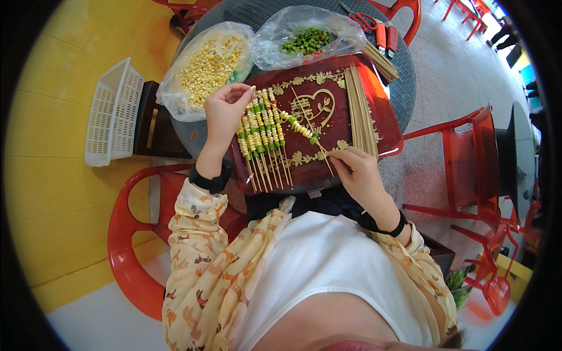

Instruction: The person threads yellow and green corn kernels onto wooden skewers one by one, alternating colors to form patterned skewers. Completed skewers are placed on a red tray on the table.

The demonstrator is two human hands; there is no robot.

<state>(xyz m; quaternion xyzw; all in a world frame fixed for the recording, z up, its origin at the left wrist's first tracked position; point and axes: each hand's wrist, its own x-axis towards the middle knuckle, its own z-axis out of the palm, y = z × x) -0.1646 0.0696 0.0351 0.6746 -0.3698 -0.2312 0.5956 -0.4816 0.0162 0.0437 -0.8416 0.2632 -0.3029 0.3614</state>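
My right hand [358, 169] grips the lower end of a wooden skewer [303, 129] threaded with pale yellow kernels and green pepper pieces. Near the skewer's far tip, my left hand [228, 109] pinches a small pale kernel [253, 88] between thumb and fingertips. Several filled skewers [261, 127] lie side by side on the left of a dark red tray [390, 131] with gold flowers and a heart. A bare skewer lies on the tray, crossing the one in my right hand. Along the tray's right side rests a bundle of bare skewers [361, 114].
Behind the tray, a plastic bag of yellow kernels [206, 66] and a bag of cut green peppers [307, 40] sit on the round table [406, 87]. Red-handled scissors [364, 19] and more skewers [382, 63] lie back right. A white basket [118, 114] and red chairs stand around.
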